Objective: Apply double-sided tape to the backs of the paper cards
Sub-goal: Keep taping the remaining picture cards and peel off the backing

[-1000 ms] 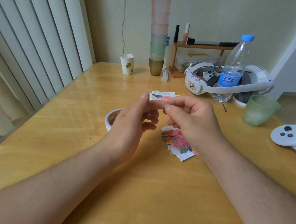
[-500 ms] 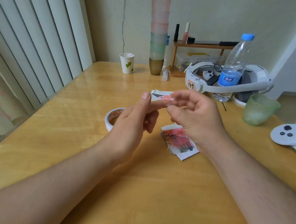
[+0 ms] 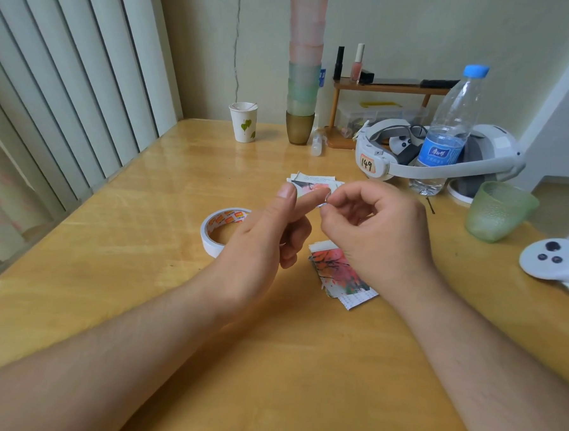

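Note:
My left hand (image 3: 262, 243) is raised over the table with its index finger stretched out and thumb up. A small clear piece of tape (image 3: 325, 199) sits at that fingertip. My right hand (image 3: 374, 230) pinches this tape piece between thumb and forefinger. The white roll of double-sided tape (image 3: 214, 234) lies flat on the table, partly behind my left hand. A stack of paper cards (image 3: 342, 279) with a red-orange picture on top lies under my right hand. A second small pile of cards (image 3: 314, 180) lies farther back, behind my fingers.
On the wooden table (image 3: 135, 273) stand a paper cup (image 3: 244, 122), a tall stack of plastic cups (image 3: 303, 68), a water bottle (image 3: 452, 132), a white headset (image 3: 438, 157) and a green cup (image 3: 497, 210). A white controller (image 3: 554, 259) lies at the right edge. Blinds hang on the left.
My left thumb has lifted off the index finger, which now points out straight. My right hand's pinch has shifted to the tape piece at that fingertip.

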The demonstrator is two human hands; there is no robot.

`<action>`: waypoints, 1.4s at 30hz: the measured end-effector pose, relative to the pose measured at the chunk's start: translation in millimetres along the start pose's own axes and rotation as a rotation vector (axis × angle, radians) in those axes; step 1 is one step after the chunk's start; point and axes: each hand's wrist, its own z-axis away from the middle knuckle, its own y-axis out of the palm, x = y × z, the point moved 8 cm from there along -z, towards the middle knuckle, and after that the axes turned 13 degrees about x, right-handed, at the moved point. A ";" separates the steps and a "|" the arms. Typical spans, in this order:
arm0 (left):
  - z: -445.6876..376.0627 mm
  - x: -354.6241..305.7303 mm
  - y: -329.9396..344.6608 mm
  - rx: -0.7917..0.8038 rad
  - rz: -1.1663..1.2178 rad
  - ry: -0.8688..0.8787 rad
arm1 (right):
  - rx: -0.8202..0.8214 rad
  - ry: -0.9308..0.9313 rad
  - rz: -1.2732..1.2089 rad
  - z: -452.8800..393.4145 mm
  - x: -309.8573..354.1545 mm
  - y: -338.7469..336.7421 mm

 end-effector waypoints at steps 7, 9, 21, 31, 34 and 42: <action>0.2 0.0 2.6 0.014 -0.029 0.004 | -0.019 0.019 0.013 -0.6 -3.0 -1.8; 0.7 -0.9 3.4 0.023 -0.048 0.004 | -0.016 0.021 0.015 -1.0 -3.4 -1.5; -0.3 2.6 2.9 0.026 -0.032 0.005 | -0.001 0.043 -0.001 -0.6 -2.4 -2.1; -3.4 7.7 0.6 0.006 0.164 0.008 | 0.010 0.088 -0.073 -1.8 -5.2 -2.6; -4.0 7.4 0.4 0.000 0.213 0.007 | 0.011 0.100 -0.087 -1.7 -5.2 -3.0; -2.7 5.5 1.2 -0.026 0.308 -0.009 | 0.006 0.125 -0.102 -1.9 -6.8 -4.1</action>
